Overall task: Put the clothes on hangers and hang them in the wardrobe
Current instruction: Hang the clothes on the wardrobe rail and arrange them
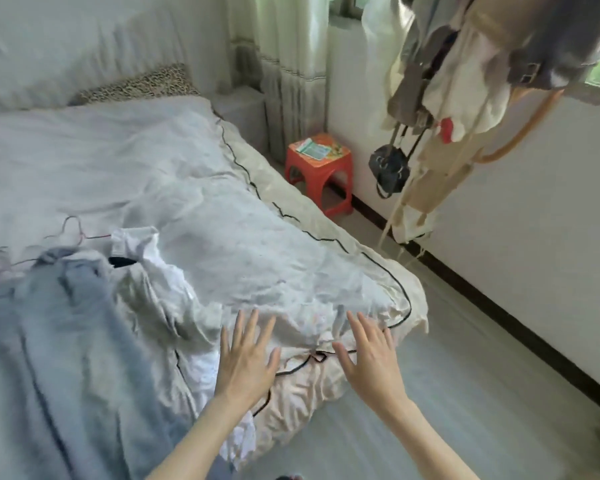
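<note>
Both hands hover over the lower middle of the frame with straight, spread fingers, and they grasp nothing: the left hand [245,358] and the right hand [371,355] are above the corner of the bed [222,202].

The clothes lie at the left. A grey-blue garment [49,341], thick and soft in look, fills the lower left, and a white garment [146,268], thin and much wrinkled, lies beside it toward the centre. A thin pink wire hanger [73,230] rests on the sheet just above them.

I think the step is to take one garment. It is better to lift it by the shoulders, shake it flat, then bring the hanger into the neck opening.

A red plastic stool [319,174] stands in the upper middle.
</note>
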`<state>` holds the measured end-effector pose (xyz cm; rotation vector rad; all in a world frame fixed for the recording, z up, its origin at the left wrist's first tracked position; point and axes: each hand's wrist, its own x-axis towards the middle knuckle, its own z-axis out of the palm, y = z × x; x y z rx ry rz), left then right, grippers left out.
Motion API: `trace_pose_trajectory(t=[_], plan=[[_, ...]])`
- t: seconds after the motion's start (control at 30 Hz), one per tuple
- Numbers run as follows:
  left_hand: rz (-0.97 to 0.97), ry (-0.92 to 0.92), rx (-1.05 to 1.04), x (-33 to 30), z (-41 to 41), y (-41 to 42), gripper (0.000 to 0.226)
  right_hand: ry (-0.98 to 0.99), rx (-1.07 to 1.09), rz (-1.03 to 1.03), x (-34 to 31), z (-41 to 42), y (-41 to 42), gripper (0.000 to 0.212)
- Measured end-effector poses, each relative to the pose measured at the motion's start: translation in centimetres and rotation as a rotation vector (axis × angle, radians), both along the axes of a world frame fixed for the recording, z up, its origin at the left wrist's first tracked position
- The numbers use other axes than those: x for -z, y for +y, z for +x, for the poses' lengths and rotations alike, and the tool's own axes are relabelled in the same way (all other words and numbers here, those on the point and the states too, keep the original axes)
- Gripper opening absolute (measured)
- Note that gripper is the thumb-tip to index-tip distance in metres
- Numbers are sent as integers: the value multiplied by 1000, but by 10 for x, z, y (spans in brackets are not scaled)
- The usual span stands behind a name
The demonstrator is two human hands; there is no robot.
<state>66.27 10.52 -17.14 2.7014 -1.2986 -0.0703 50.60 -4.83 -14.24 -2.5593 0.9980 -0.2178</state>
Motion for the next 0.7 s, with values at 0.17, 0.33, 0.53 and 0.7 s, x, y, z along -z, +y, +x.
trace_pose_trajectory(t=[0.17,0.33,0.53,0.7], plan=[[9,40,-262,2,40,50,47,61,-236,57,15,84,12,62],[105,125,-539,16,67,90,52,113,-468,96,28,160,21,76],[85,213,-794,7,96,116,61,119,-706,132,34,242,40,109],[131,322,-895,9,128,146,50,154,-865,157,38,304,68,115]])
